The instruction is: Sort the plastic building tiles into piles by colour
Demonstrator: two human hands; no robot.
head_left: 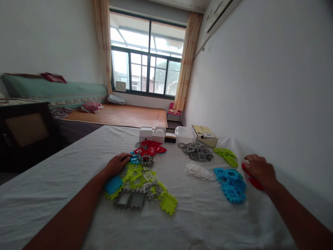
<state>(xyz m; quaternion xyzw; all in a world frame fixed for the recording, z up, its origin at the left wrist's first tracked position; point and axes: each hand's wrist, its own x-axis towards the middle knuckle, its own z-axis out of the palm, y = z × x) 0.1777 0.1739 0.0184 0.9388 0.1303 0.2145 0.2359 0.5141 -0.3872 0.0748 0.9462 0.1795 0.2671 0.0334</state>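
Note:
My left hand reaches to the left edge of a mixed pile, its fingers stretched out and their tips touching the blue interlocking tiles. In that pile, red tiles lie at the back and lime green tiles in the middle. Dark grey frame tiles lie at its front. At the far right my right hand is closed over red tiles, which show under the fingers; the palm hides part of them. Beside it lie a blue tile group and a green one.
White lattice window pieces and a grey tile heap lie centre right. Along the back edge stand small white boxes, a black box, a clear plastic container and a yellow box. The wall borders the right side.

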